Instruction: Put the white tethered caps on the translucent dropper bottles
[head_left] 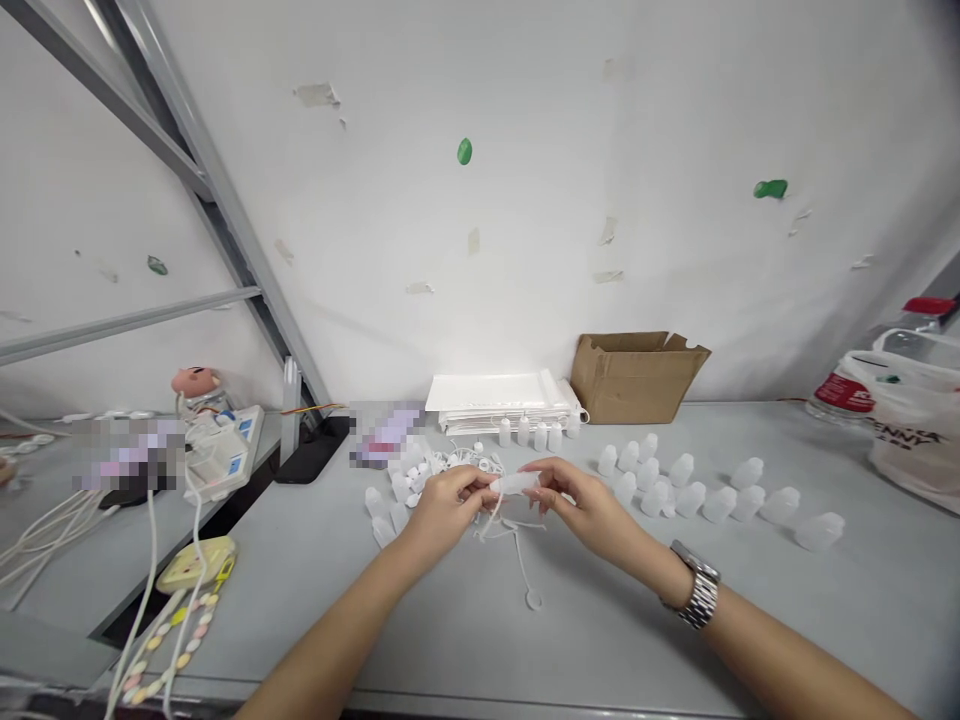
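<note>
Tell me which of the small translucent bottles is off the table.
The bottle held sideways between left hand and right hand; the other bottles rest on the table.

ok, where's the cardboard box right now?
Head view: the cardboard box sits right of centre at the back of the table, against the wall, just right of the white stack and behind the small translucent bottles.

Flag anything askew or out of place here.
The upright bottles at right stand in rows; the tipped bottles at left lie jumbled among tangled cords, one loose cord trailing forward. Nothing looks spilled or broken.
</note>
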